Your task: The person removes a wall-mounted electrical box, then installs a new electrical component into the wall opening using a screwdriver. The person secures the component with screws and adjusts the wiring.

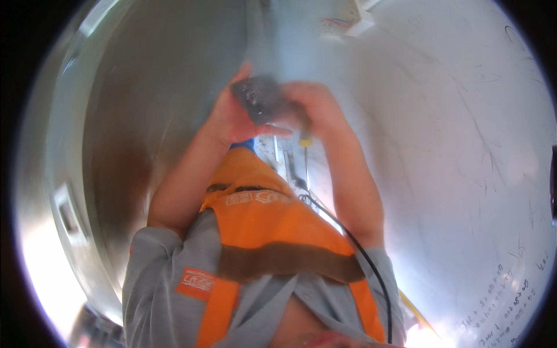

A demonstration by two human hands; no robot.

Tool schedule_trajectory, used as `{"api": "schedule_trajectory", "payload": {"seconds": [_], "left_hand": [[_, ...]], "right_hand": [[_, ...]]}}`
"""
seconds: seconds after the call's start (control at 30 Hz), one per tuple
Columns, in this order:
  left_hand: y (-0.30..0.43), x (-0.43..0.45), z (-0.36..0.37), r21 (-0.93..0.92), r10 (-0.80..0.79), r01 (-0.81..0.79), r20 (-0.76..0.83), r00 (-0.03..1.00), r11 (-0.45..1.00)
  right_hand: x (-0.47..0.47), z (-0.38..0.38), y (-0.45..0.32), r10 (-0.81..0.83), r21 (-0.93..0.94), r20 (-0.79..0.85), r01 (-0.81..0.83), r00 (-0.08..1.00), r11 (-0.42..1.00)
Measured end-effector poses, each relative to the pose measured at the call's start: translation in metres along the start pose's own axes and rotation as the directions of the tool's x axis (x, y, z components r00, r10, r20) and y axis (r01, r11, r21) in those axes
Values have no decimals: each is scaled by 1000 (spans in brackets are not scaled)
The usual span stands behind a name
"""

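Note:
A dark, flat, roughly rectangular object (256,98) with pale specks lies in my left hand (226,117), whose fingers spread around and beneath it. Blur hides what exactly it is. Close against its right side is my right hand (315,104), closed on a screwdriver with a yellow-ended handle (306,142); the thin metal shaft points down toward my body. Whether the right fingers also touch the dark object cannot be told. An orange apron or vest (261,217) covers my grey shirt.
A pale wall (435,130) with scuffs and handwriting rises at the right. Wires show in an opening (337,26) at the top. A white wall plate (69,213) is at the left. One black cable (370,261) runs past my right arm.

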State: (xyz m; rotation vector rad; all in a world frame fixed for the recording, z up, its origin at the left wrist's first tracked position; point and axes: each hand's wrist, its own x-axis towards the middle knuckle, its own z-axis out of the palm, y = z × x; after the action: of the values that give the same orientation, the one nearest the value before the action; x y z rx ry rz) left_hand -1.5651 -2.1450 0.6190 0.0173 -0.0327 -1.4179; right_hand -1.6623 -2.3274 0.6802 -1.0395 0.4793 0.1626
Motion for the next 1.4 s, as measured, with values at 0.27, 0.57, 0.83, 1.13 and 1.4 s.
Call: {"api": "schedule_trajectory", "payload": {"seconds": [0.27,0.57,0.83,1.13,1.4], "left_hand": [[26,47,-11,32,-173,176,-67,983,984],[62,55,-22,-43,-220,221,8,975,974],[91,44,-45,-14,-8,5,-205,979,1000],[117,49,-58,-14,109,-110,-90,990,994],[113,67,-34,7,175,-175,-89,981,985]], "right_hand": [[14,-14,-17,-23,-169,-286,-27,958,985],[43,5,-39,-118,-573,-379,-132,918,809],[67,-5,-48,-256,-330,-653,37,713,943],[103,5,-58,-183,106,-690,348,700,931],[111,-7,-58,-193,155,-674,392,713,907]]}}
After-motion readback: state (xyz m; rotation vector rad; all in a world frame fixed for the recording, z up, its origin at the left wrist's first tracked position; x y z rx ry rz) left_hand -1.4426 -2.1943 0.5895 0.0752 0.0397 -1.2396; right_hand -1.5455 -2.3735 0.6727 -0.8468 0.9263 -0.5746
